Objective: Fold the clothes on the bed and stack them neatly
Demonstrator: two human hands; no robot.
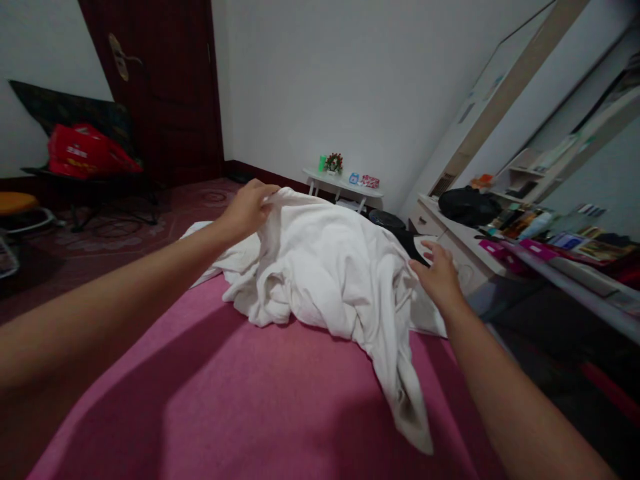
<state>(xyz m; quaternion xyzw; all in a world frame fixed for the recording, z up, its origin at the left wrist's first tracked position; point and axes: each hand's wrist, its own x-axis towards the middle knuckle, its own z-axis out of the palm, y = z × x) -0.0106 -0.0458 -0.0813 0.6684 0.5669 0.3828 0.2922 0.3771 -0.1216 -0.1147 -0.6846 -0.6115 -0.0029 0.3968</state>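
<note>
A crumpled white cloth garment (330, 260) is bunched over the pink bed surface (250, 400), its far edge lifted. One narrow end, like a sleeve, trails toward me on the right. My left hand (255, 207) is closed in a pinch on the upper left edge of the garment. At its right edge is my right hand (443, 277), thumb and fingers apart, the thumb tip close to or touching the fabric. More white fabric (240, 257) lies behind on the left, and some shows beneath my right hand. Which kind of garment it is, I cannot tell.
A white dresser (430, 213) with a black bag (467, 205) and many small items stands on the right. Against the far wall is a low white table (345, 183). At left, a folding chair holds a red bag (87, 152), near a dark red door (165, 87).
</note>
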